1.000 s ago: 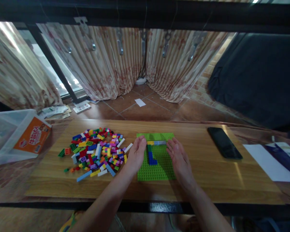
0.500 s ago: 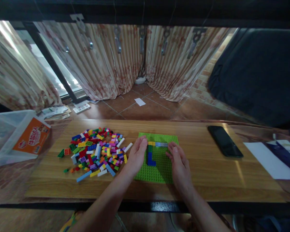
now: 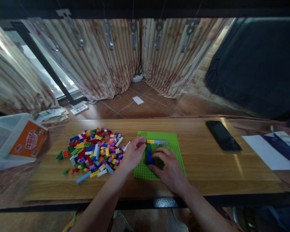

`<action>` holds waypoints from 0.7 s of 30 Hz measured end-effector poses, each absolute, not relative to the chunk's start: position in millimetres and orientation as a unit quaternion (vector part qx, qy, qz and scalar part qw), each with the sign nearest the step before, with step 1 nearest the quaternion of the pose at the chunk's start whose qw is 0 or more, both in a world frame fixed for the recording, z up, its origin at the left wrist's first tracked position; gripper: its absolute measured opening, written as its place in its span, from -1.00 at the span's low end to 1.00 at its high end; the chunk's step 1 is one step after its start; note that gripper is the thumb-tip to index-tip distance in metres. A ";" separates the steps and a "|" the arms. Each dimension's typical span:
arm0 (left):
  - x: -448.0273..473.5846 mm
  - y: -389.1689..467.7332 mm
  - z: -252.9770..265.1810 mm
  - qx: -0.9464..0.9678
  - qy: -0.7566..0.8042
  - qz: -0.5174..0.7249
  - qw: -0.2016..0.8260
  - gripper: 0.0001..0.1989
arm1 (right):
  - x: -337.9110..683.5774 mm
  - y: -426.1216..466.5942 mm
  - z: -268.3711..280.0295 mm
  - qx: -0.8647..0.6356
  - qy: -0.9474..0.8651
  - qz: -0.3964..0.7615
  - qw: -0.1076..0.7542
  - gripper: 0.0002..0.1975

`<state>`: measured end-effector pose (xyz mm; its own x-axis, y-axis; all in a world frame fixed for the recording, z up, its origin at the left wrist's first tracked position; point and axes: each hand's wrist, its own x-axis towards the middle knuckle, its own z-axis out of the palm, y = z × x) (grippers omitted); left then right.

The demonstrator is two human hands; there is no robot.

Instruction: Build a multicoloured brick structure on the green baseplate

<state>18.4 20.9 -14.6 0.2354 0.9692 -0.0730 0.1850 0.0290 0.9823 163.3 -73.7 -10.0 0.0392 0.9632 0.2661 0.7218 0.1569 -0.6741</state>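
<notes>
In the last half sec. the R hand [image 3: 170, 167] has moved: before, it was by the grey end of the brick row [image 3: 156, 142], now it is lower, at the blue bricks [image 3: 149, 157], so I think attention goes from the row to this blue part. The fingers of this hand are approx. half open, thumb and index curved apart, w/ the blue bricks between or just beside them; if it really presses on them, I can't tell. The L hand [image 3: 134, 153] stays at the left edge of the green baseplate [image 3: 174, 143], thumb and index close together near the yellow end; whether smth. small is pinched there, I can't see. The baseplate lies on the table [image 3: 200, 161], abt. halfway betw. its left & right edges. The row runs along the plate's far edge, and from its left end the blue column comes toward the near edge. The loose bricks [image 3: 94, 151] are heaped nearer the table's left edge; the phone [image 3: 223, 135] lies toward the far right corner.
</notes>
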 end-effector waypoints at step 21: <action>17.6 16.6 -11.2 0.637 0.468 0.312 0.527 -0.50 | 172.9 -69.0 -12.5 -0.588 -0.725 0.184 0.308 -0.94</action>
<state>17.6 16.6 -11.2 0.3664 0.9255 -0.0956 0.2677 -0.0064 0.9635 172.9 -69.0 -12.5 -0.1188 0.9656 0.2311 0.7394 0.2414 -0.6285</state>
